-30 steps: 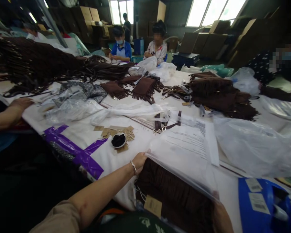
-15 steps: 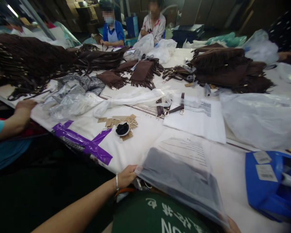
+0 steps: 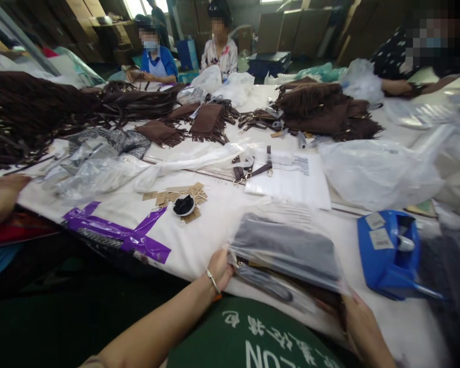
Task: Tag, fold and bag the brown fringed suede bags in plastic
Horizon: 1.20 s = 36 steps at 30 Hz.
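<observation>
A clear plastic bag (image 3: 299,207) with printed lines on it lies over the near edge of the white table, with a flat dark item (image 3: 283,248) inside. My left hand (image 3: 220,268), a bangle at its wrist, is closed on the bag's left edge. At the opposite edge my right hand (image 3: 358,312) grips the bag too, its fingers partly behind the plastic. Along the near side, a dark strap-like piece (image 3: 270,286) shows through the plastic. The kind of the dark item cannot be made out.
A blue plastic holder (image 3: 375,266) with labels stands right. Small tan tags (image 3: 193,191) surround a dish of black pieces (image 3: 184,205). Purple tape (image 3: 118,232) marks the table edge. Farther back lie brown fringed bags (image 3: 325,110) and plastic bags (image 3: 379,174). Co-workers sit around.
The bag has risen slightly and its near side now shows a strap-like piece. My right hand has come further into view. The camera view has shifted right.
</observation>
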Each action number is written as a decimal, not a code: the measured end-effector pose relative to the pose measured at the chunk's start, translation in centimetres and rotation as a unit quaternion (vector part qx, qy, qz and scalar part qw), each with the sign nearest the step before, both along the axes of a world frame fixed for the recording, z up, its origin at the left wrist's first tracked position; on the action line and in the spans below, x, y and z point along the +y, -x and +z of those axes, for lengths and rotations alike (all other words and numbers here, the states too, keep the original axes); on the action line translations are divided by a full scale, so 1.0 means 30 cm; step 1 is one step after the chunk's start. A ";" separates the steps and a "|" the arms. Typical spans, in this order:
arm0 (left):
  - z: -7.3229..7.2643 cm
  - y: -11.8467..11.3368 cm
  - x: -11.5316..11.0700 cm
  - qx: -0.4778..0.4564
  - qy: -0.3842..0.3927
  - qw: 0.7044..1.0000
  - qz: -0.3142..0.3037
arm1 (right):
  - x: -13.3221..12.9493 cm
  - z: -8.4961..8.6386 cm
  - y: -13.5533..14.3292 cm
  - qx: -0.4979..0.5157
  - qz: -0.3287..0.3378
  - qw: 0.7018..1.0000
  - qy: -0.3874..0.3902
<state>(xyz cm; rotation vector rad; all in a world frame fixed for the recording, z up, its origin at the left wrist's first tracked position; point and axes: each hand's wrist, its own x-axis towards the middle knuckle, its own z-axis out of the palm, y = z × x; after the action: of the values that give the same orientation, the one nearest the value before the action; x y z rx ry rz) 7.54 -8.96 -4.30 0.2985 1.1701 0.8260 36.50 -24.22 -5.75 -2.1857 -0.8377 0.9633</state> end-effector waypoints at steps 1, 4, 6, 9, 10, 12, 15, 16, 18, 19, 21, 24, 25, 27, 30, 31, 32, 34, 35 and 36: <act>-0.006 -0.018 0.018 -0.009 -0.005 1.000 -0.008 | 0.012 0.035 -0.008 -0.035 0.003 0.999 -0.012; -0.021 -0.037 0.038 -0.026 -0.021 0.999 -0.020 | 0.007 0.132 0.024 -0.168 0.027 0.983 -0.074; -0.023 -0.035 0.034 -0.033 -0.030 0.999 -0.017 | 0.012 0.179 0.107 -0.167 0.133 0.965 -0.150; -0.007 -0.033 0.024 -0.036 -0.041 0.998 -0.011 | 0.098 0.188 0.278 -0.053 0.408 0.889 -0.202; 0.002 -0.034 0.022 -0.036 -0.042 0.998 -0.008 | 0.143 0.171 0.330 -0.059 0.467 0.857 -0.212; 0.020 -0.037 0.018 -0.033 -0.041 0.999 -0.002 | 0.235 0.112 0.410 -0.129 0.505 0.825 -0.219; 0.035 -0.034 0.012 -0.025 -0.033 0.999 0.002 | 0.325 0.008 0.460 -0.233 0.496 0.808 -0.216; 0.037 -0.032 0.009 -0.023 -0.031 0.999 0.002 | 0.338 -0.019 0.461 -0.252 0.495 0.802 -0.218; 0.035 -0.025 0.001 -0.022 -0.027 0.999 -0.002 | 0.344 -0.052 0.450 -0.270 0.494 0.795 -0.225; 0.032 -0.020 -0.004 -0.020 -0.026 0.999 -0.005 | 0.342 -0.058 0.441 -0.273 0.490 0.796 -0.225; 0.025 -0.010 -0.016 -0.011 -0.029 0.999 -0.011 | 0.341 -0.056 0.425 -0.265 0.484 0.805 -0.220; 0.013 0.011 -0.035 0.006 -0.043 0.999 -0.023 | 0.357 -0.039 0.415 -0.232 0.480 0.816 -0.224; 0.009 0.020 -0.041 0.011 -0.045 0.999 -0.027 | 0.365 -0.034 0.416 -0.219 0.478 0.820 -0.228; 0.003 0.033 -0.050 0.024 -0.041 0.998 -0.031 | 0.380 -0.023 0.425 -0.193 0.474 0.828 -0.230; 0.003 0.039 -0.049 0.041 -0.015 0.999 0.003 | 0.397 0.000 0.443 -0.159 0.485 0.837 -0.199; 0.005 0.037 -0.045 0.042 -0.003 0.999 0.017 | 0.402 0.011 0.446 -0.149 0.488 0.840 -0.185; 0.008 0.035 -0.039 0.040 0.006 0.999 0.027 | 0.408 0.021 0.448 -0.139 0.488 0.844 -0.175; 0.017 0.032 -0.026 0.036 0.016 0.999 0.036 | 0.416 0.036 0.445 -0.122 0.481 0.850 -0.177; 0.021 0.035 -0.023 0.034 0.017 0.999 0.037 | 0.416 0.039 0.442 -0.126 0.478 0.849 -0.187; 0.025 0.040 -0.022 0.035 0.014 0.999 0.030 | 0.413 0.038 0.438 -0.139 0.478 0.844 -0.201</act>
<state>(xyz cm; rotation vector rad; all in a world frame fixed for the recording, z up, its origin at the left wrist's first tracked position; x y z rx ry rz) 6.33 -9.62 -3.56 0.2717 1.2601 0.8575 23.35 -11.84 -4.60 -1.4920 -2.1649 0.7591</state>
